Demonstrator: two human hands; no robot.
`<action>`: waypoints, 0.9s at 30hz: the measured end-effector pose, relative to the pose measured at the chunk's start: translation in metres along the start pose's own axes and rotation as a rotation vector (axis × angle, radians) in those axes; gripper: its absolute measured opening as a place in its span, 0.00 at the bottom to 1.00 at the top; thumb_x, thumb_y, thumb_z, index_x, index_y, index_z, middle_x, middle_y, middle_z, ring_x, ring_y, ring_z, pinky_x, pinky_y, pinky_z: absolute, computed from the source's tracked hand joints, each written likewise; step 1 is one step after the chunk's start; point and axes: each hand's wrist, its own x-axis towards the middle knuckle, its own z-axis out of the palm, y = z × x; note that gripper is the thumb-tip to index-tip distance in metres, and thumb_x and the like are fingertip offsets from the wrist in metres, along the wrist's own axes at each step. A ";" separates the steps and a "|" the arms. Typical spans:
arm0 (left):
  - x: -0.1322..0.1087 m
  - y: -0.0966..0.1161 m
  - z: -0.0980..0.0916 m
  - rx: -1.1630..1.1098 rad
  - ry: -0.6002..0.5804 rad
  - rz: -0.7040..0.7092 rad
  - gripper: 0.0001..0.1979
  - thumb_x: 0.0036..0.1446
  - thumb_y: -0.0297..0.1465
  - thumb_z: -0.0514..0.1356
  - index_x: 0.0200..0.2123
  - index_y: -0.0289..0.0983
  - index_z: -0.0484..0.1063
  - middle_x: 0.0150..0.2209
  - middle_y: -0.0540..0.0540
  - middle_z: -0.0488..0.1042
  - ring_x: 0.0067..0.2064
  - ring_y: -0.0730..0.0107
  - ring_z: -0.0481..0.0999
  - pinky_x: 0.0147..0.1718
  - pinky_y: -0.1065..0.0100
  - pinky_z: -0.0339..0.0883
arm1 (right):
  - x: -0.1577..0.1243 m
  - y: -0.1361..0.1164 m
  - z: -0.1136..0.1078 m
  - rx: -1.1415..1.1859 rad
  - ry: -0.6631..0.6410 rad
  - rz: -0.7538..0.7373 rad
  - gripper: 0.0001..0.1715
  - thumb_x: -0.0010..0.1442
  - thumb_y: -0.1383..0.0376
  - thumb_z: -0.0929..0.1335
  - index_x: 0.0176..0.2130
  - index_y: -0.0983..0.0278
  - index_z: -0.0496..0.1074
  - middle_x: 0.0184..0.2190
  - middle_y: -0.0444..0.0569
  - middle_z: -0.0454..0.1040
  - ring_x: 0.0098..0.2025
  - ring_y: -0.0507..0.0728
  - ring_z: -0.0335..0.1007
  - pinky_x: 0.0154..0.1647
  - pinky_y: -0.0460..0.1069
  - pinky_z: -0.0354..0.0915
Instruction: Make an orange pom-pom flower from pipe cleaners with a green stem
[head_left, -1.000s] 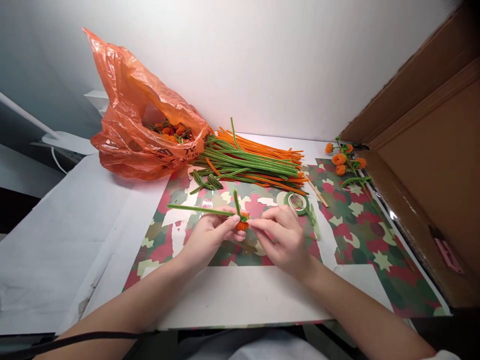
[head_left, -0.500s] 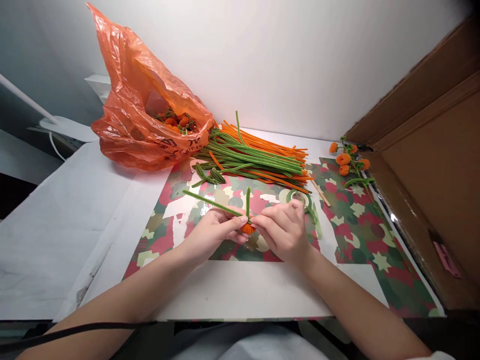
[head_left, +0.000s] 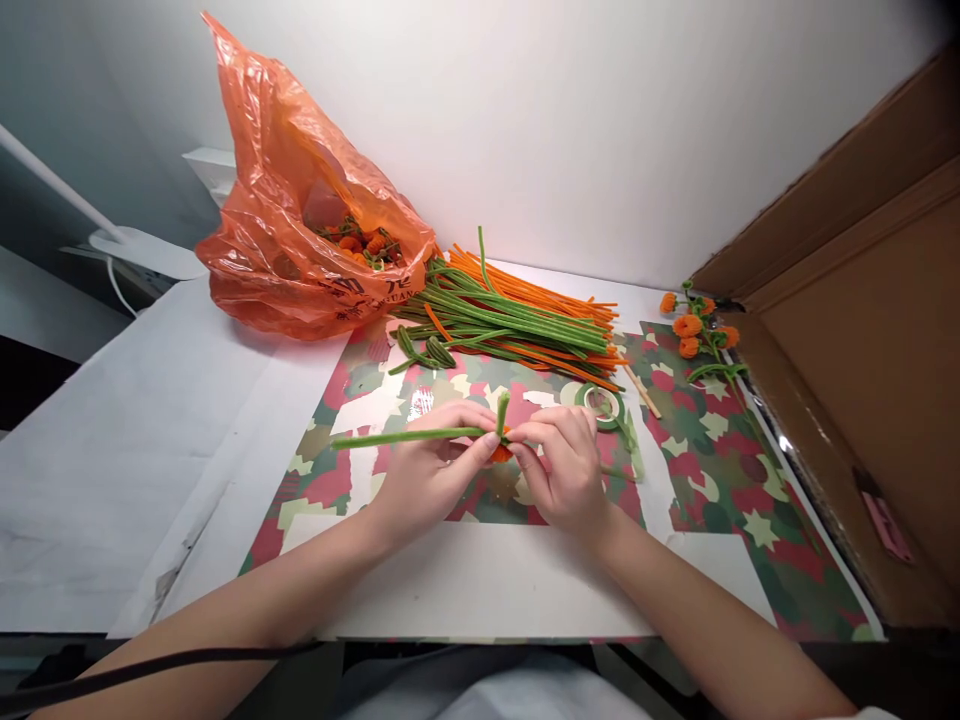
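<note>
Above the mat (head_left: 480,503), both hands (head_left: 435,465) (head_left: 566,465) angle inward, pinching a flower (head_left: 501,454).

orange flwr head (head_left: 501,453): fuzzy, small, partly hidden, pinched btwn our L hand (head_left: 431,470) & our R hand (head_left: 566,465) | long grn stem (head_left: 409,437): fuzzy, nr straight, abt level, runs out L across our L hand | short grn stem (head_left: 502,412): stands up just over flwr, exact join hidden by our fingertips

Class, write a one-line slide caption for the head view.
Both hands meet at an orange bloom with green stems; behind lie fuzzy strips and an orange bag.
</note>
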 end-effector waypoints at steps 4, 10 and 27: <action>0.000 0.001 -0.002 -0.064 -0.026 -0.079 0.07 0.56 0.35 0.62 0.31 0.37 0.75 0.37 0.44 0.73 0.40 0.64 0.75 0.33 0.69 0.74 | 0.000 -0.005 -0.002 0.202 -0.022 0.102 0.05 0.60 0.68 0.66 0.39 0.63 0.71 0.32 0.49 0.73 0.35 0.57 0.69 0.37 0.53 0.61; 0.002 0.000 -0.002 -0.173 -0.085 -0.112 0.07 0.57 0.36 0.62 0.34 0.38 0.73 0.40 0.45 0.74 0.39 0.67 0.75 0.36 0.68 0.74 | 0.001 -0.009 -0.003 0.395 -0.022 0.297 0.09 0.56 0.70 0.69 0.39 0.61 0.70 0.33 0.48 0.73 0.37 0.56 0.70 0.38 0.53 0.67; 0.005 -0.008 0.000 -0.440 -0.344 -0.548 0.15 0.52 0.42 0.66 0.31 0.36 0.73 0.28 0.49 0.74 0.31 0.73 0.71 0.32 0.72 0.64 | -0.001 0.003 -0.001 0.898 -0.315 0.649 0.14 0.60 0.55 0.67 0.42 0.60 0.73 0.41 0.49 0.68 0.36 0.53 0.70 0.33 0.48 0.71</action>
